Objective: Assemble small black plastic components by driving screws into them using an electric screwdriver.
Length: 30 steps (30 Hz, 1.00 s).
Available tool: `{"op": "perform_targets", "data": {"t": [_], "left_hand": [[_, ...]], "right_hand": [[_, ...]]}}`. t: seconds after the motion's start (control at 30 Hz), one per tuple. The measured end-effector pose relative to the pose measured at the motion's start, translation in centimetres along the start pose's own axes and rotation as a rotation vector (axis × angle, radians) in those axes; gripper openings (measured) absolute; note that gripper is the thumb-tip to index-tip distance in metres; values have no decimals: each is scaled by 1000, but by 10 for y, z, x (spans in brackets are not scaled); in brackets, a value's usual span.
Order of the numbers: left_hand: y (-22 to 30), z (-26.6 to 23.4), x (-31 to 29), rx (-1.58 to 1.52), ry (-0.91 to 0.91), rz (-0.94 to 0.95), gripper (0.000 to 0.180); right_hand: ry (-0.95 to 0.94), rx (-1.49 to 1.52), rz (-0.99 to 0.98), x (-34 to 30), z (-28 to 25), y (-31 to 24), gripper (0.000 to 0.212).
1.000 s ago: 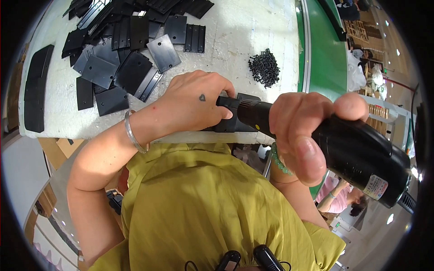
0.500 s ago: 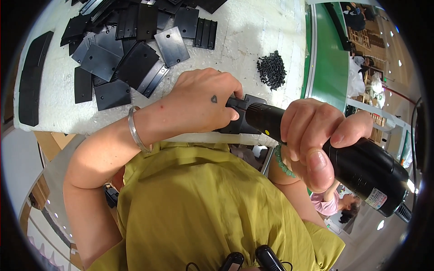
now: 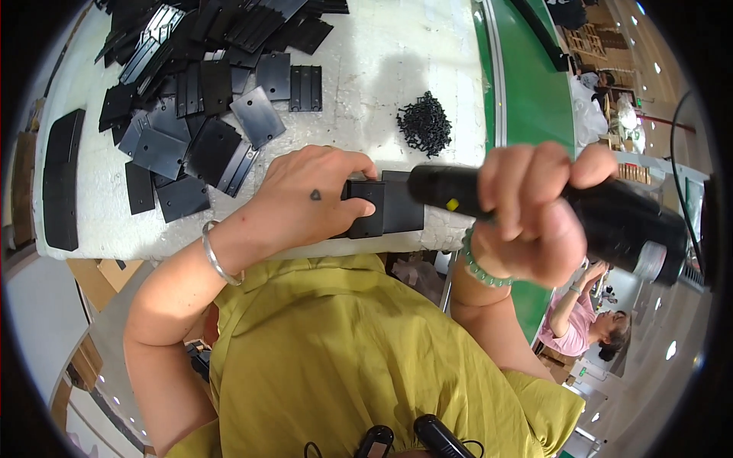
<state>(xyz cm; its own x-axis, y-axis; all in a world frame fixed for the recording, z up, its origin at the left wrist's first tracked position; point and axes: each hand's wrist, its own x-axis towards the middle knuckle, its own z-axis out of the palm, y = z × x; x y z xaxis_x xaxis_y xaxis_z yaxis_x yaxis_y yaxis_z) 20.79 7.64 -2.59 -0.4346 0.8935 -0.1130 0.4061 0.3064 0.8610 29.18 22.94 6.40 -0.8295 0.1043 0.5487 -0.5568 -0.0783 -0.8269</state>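
Note:
My left hand (image 3: 313,195) holds a black plastic plate assembly (image 3: 402,206) on the near edge of the table, thumb on top and fingers curled over the far side. A narrower black piece lies across the wider plate under my thumb. My right hand (image 3: 534,206), somewhat blurred, is wrapped round a black electric screwdriver (image 3: 630,229). Its front end points left and hangs over the right part of the plate, apart from it by the look of things. The bit cannot be made out.
A heap of black plates (image 3: 206,84) spreads over the far left of the white table (image 3: 366,69). Small black screws (image 3: 424,124) lie piled beyond the plate. Long black strips (image 3: 62,183) rest at the left edge. A green surface (image 3: 527,69) adjoins on the right; a person in pink (image 3: 573,324) is behind.
My right hand has drawn the screwdriver's front end off the plate assembly, away from my left thumb. My left hand still holds the assembly. The whole view has shifted slightly.

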Motion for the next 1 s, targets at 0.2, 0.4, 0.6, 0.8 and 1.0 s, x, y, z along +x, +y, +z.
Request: {"op": "perform_targets", "data": {"t": [0.2,0.4,0.6,0.8,1.0], "left_hand": [[-1,-4,2,25,63,11,31],[2,-12,6,118,196,102,33],[6,-10,33,117,361,188,30],[4,-2,58,122,483,389,19],[8,2,68,159,600,521,9]], "right_hand": [[433,-194,-97,32,-38,46,23],[436,-210,-36,34,-53,66,21],[419,-49,-124,29,-44,39,26],[312,2,-185,19,-33,5,33],[271,-32,-220,13,-36,-10,35]]}}
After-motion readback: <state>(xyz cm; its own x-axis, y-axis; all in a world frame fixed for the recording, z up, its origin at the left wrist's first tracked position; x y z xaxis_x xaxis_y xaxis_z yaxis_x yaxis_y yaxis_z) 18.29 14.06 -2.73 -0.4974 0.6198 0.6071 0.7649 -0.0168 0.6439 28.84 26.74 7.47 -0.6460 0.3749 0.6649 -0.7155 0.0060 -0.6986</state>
